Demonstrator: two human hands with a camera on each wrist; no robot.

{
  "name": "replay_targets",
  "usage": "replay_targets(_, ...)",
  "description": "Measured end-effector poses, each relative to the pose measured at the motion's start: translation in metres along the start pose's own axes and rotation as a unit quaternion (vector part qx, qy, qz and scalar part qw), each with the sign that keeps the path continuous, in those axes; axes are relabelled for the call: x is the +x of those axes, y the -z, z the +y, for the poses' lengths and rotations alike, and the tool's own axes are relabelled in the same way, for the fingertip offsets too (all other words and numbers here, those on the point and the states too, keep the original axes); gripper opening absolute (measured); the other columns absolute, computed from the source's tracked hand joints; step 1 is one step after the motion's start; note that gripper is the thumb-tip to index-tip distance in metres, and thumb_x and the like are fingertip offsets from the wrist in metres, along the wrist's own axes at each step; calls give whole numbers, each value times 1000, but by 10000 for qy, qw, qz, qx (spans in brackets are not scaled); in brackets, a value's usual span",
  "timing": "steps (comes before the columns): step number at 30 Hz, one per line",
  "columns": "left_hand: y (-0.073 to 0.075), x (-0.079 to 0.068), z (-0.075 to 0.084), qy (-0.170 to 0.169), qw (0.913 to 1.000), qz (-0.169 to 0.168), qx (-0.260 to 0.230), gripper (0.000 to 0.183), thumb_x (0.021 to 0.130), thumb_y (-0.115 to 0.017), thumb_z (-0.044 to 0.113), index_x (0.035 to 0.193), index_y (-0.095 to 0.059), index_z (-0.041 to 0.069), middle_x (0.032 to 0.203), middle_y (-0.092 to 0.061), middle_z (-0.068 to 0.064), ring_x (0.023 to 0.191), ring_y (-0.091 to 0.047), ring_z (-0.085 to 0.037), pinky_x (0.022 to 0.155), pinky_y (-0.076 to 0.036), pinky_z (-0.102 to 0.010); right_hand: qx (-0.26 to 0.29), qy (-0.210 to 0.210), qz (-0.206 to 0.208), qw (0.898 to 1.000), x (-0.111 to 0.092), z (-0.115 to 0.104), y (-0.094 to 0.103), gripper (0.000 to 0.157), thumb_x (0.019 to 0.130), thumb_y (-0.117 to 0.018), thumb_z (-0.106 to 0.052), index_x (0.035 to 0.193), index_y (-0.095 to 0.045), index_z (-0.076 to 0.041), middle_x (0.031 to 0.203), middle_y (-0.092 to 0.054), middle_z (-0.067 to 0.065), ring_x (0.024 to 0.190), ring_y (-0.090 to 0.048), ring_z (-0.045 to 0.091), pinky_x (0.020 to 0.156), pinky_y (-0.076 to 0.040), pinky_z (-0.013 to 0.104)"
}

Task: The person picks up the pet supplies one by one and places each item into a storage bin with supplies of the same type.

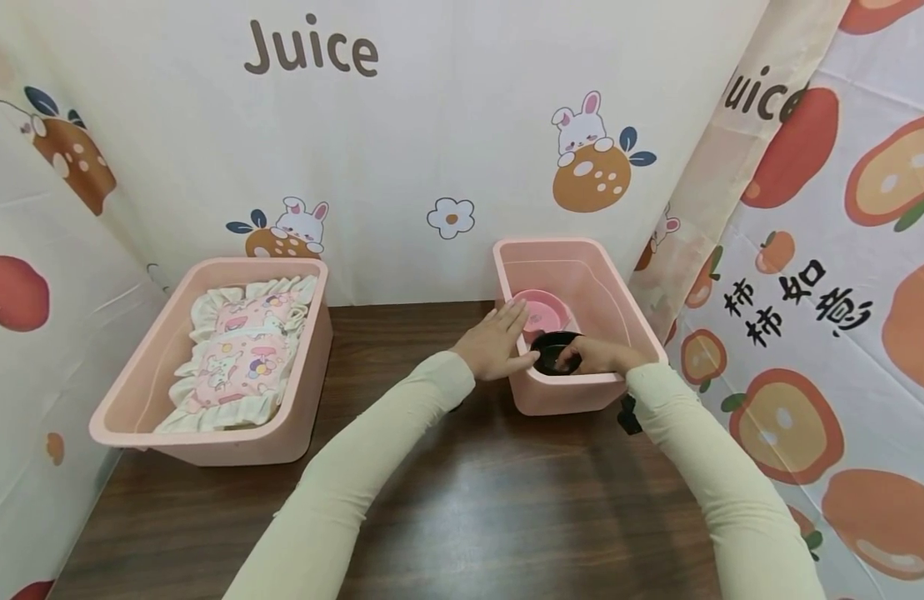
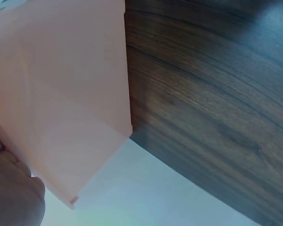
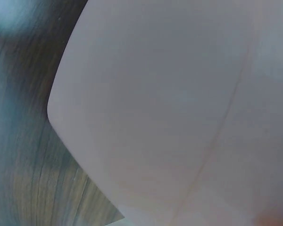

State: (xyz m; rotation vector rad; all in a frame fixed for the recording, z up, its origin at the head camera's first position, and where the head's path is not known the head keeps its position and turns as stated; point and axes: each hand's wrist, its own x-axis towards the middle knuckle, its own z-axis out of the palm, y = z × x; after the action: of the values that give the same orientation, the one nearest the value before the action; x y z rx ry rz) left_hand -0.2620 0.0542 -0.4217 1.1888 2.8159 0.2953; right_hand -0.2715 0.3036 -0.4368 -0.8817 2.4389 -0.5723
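Observation:
A pink bin (image 1: 566,392) at the right contains a round pink dish (image 1: 540,312) and, nearer me, a black bowl (image 1: 547,342). My right hand (image 1: 600,356) reaches into this bin and grips the black bowl at its right side, fingers inside it; the thumb is hidden. Across the bin's left rim lies my left hand (image 1: 495,342), fingers fairly straight, with the thumb near the bowl. In the left wrist view, part of the left hand (image 2: 14,188) shows against the bin's outer wall (image 2: 75,94). Mostly bin wall (image 3: 155,103) fills the right wrist view.
A second pink bin (image 1: 300,392) stands at the left, holding a frilled pink and white fabric item (image 1: 244,358). Both bins are on a dark wooden table (image 1: 491,517). Printed curtains (image 1: 432,125) hang behind and at both sides.

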Motion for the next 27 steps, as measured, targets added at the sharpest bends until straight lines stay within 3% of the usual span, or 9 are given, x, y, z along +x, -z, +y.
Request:
replay_targets(6,0,-1,-3,90,9999,-65,-121,81,97,-33,58,154,-8,6,162,-2,-7,149,0,-21,119,-9,-39,190,-105,188,9996,2,-6,0,25,88,-67,-10,109,-69,3,97,-71,10,87,-62,16,84,-51,37)
replay_targets(12,4,-4,-7,206,9985,-230,-448,84,96,-33,60,154,-5,5,162,2,-9,148,3,-23,119,-9,-41,124,-320,692,9970,1,-21,6,37,94,-62,-23,123,-63,0,121,-64,16,115,-57,31,101,-41,52)
replay_targets(16,11,-11,-11,317,9968,-338,-646,84,97,-35,59,154,-4,5,162,4,-9,148,4,-25,119,-7,-41,-8,-93,1224,9924,0,-32,14,44,94,-62,-19,131,-55,3,131,-56,22,125,-49,38,106,-35,55)
replay_targets(21,38,-28,-21,504,9980,-204,-333,80,97,-39,55,154,-9,8,162,-1,-10,148,1,-29,119,-6,-42,54,22,1727,9850,-9,-52,32,54,92,-63,-13,139,-44,5,144,-40,27,136,-32,43,111,-25,58)
replay_targets(27,86,-55,-48,732,9971,-2,-192,81,97,-38,56,155,-5,10,161,3,-9,148,4,-29,119,-6,-43,-342,153,2123,9765,-19,-76,63,58,96,-58,-20,146,-36,1,152,-25,24,141,-21,42,111,-21,60)
